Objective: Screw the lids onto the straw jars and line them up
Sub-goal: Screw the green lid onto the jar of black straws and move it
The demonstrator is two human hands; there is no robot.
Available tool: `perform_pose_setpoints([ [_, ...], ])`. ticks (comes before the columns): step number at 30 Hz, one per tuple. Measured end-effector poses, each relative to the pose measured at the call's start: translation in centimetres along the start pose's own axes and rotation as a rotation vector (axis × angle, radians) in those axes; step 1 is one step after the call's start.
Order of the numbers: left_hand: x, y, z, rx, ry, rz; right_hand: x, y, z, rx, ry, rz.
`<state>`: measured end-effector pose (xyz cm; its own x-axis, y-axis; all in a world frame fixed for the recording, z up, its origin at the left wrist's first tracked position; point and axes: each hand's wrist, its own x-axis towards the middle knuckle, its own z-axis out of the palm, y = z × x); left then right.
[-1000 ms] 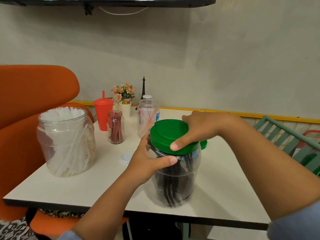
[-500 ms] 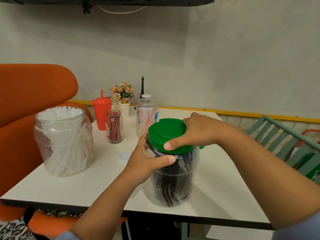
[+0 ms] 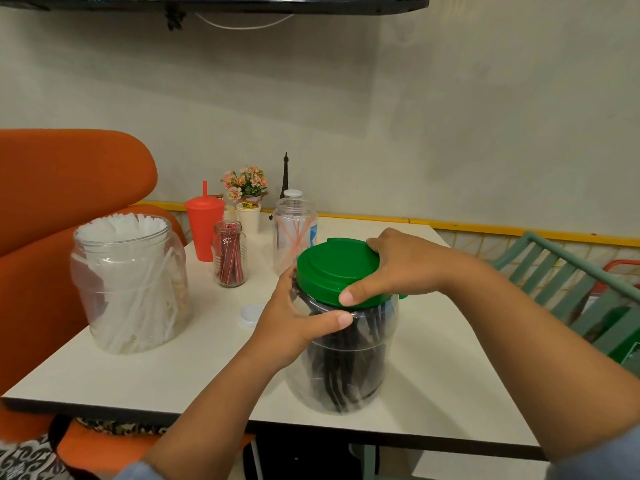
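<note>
A clear jar of black straws (image 3: 346, 368) stands near the table's front edge. A green lid (image 3: 334, 268) sits on its mouth. My right hand (image 3: 398, 268) grips the lid from the right, thumb on the front rim. My left hand (image 3: 298, 323) holds the jar's shoulder just under the lid. At the left stands a big lidless jar of white straws (image 3: 128, 285). Further back are a small lidless jar of red straws (image 3: 229, 258) and a clear jar with a few orange straws (image 3: 294, 233). A small white lid (image 3: 251, 315) lies flat on the table.
A red tumbler with a straw (image 3: 203, 226), a white paper cup (image 3: 248, 216), a flower pot (image 3: 246, 183) and a small tower figure (image 3: 285, 174) stand at the table's back. An orange seat (image 3: 52, 188) is left, a green slatted chair (image 3: 561, 282) right. A second green lid's edge (image 3: 401, 295) peeks out behind the jar.
My right hand has turned on the green lid, its thumb sliding left along the front rim and fingers reaching further over the back. My left hand stays on the jar.
</note>
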<state>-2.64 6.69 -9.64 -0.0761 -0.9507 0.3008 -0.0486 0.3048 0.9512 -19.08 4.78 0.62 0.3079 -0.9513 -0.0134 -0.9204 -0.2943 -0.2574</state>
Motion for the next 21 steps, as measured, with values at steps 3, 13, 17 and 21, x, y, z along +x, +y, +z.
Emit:
perform_pose_setpoints([
  [3, 0.0, -0.1, 0.4, -0.004, 0.043, 0.032, -0.5, -1.2, 1.6, -0.045, 0.147, 0.114],
  [13, -0.2, 0.3, 0.4, 0.009, 0.043, 0.002, -1.5, 0.1, -0.8, 0.099, 0.001, 0.028],
  [17, -0.2, 0.2, 0.4, 0.001, 0.038, 0.003, -1.4, -0.2, -0.1, 0.144, -0.005, 0.000],
  [21, -0.2, 0.0, 0.2, -0.001, 0.017, -0.006, -1.5, -0.8, 1.2, 0.115, 0.086, 0.081],
])
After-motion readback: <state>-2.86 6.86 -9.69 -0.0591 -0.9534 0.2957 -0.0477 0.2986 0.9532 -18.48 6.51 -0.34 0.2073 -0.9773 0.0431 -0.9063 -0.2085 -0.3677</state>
